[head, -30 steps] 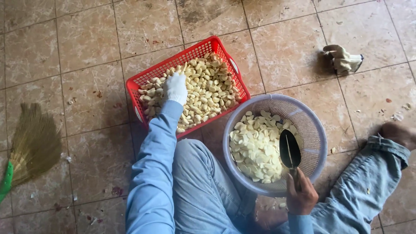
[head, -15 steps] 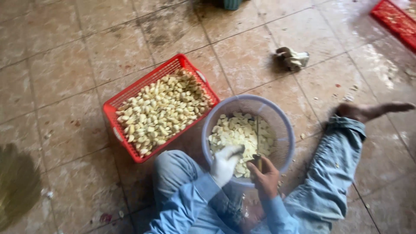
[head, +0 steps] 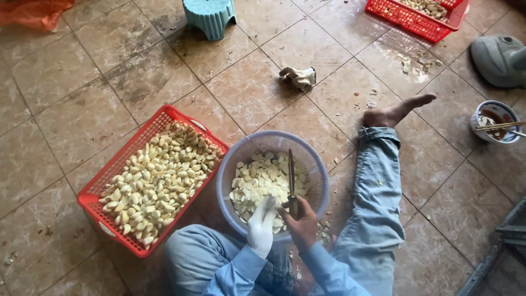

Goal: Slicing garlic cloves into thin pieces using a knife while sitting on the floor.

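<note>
Hands meet over the near rim of a round lilac basket (head: 235, 164) that sits on the tiled floor (head: 71, 126) between the person's legs. The left hand (head: 261, 227), in a white glove, has its fingers curled around something small at the basket's near edge; what it pinches is too small to tell, likely one of the cloves. The right hand (head: 300, 225), bare, is clenched around the handle of a knife (head: 290, 178), whose dark blade points away from the person across the pale peeled garlic (head: 257, 181) heaped inside the basket.

Just left of the lilac basket, almost touching it, a red rectangular basket (head: 104, 219) lies at an angle, filled with whole garlic cloves (head: 156, 181). The person's right leg, in blue denim (head: 375, 192), stretches out along the floor to the right of the lilac basket, ending in a bare foot (head: 394, 112).

Farther off, a crumpled glove (head: 298, 78) lies on the tiles, a teal stool (head: 211, 15) stands at the far edge, a second red basket (head: 416, 16) sits in the far right corner, and a small bowl with chopsticks (head: 493, 120) rests near the right edge.
</note>
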